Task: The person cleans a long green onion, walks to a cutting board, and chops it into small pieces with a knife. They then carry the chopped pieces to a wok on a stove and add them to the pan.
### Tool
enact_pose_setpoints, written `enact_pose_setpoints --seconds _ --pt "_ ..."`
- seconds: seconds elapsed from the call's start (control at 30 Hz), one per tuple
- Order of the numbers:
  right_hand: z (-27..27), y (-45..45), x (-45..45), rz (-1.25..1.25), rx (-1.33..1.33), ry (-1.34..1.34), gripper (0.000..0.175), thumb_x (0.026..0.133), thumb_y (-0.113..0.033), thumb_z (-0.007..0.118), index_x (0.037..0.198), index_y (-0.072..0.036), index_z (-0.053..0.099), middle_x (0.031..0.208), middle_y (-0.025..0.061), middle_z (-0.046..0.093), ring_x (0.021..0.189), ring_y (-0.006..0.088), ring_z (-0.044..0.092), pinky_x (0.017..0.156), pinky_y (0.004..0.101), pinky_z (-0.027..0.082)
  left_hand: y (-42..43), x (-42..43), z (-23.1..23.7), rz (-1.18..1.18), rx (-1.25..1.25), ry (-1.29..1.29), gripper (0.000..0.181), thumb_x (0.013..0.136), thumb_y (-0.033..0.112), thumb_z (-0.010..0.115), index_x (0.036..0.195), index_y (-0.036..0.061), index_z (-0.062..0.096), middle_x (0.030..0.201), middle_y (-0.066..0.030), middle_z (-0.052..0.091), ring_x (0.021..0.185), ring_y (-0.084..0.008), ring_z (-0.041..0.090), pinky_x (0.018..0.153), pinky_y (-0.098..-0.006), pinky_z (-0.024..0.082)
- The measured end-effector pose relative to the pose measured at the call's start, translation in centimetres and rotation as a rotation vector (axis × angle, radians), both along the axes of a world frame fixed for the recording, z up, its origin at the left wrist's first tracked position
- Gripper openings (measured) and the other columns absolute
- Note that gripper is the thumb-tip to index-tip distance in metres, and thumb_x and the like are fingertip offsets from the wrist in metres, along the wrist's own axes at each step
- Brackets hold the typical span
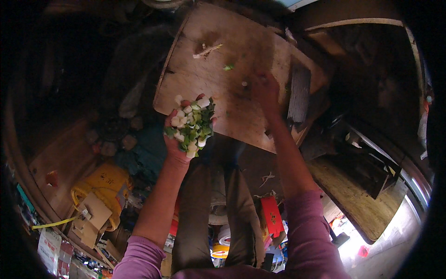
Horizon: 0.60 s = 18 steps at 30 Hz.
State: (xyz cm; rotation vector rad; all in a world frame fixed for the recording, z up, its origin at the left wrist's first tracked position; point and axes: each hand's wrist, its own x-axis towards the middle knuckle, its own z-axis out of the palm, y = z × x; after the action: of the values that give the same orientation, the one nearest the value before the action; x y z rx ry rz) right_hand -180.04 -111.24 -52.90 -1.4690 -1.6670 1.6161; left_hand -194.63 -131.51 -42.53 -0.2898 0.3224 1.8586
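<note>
My left hand (174, 139) is cupped, palm up, around a heap of chopped scallions (195, 127), white and green pieces mixed. It is just off the near left edge of a wooden board (223, 108). Over the board's right part reaches my right hand (265, 89), dim and blurred, so whether its fingers hold anything is unclear. A small white piece (244, 84) lies just left of it. Further up are a green leaf scrap (228, 67) and a pale trimmed stalk with root bits (208, 51). A flat grey blade (299, 94), apparently a cleaver's, rests along the board's right side.
At lower left, a yellow bag or container (104, 181) stands by a piece of cardboard (92, 209). A red box (272, 215) is on the floor near my legs. A wooden tabletop (362, 198) juts in at lower right. The upper left is very dark.
</note>
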Motion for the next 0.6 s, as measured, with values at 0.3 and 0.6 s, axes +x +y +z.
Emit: enact_pose_setpoints --seconds 0.3,0.6 --pt "0.7 -3.0 -0.7 0.230 0.302 -0.246 0.019 0.083 -0.021 0.065 0.093 -0.007 0.059 0.095 0.0101 0.061 0.079 0.0264 0.061 0.069 0.0354 0.048 0.6 0.2 0.8 0.006 -0.149 0.052 0.035 0.088 0.037 0.050 0.111 0.0131 0.062 0.135 -0.0150 0.046 0.121 -0.0360 0.044 0.095 -0.0558 0.040" --pt "-0.6 -0.4 -5.7 0.384 0.558 -0.226 0.019 0.080 -0.020 0.066 0.093 -0.009 0.058 0.092 0.0145 0.061 0.080 0.0332 0.060 0.069 0.0420 0.047 -0.4 1.0 0.1 0.025 -0.216 -0.092 0.032 0.088 0.034 0.051 0.108 0.0113 0.062 0.135 -0.0163 0.045 0.119 -0.0363 0.046 0.092 -0.0565 0.042"
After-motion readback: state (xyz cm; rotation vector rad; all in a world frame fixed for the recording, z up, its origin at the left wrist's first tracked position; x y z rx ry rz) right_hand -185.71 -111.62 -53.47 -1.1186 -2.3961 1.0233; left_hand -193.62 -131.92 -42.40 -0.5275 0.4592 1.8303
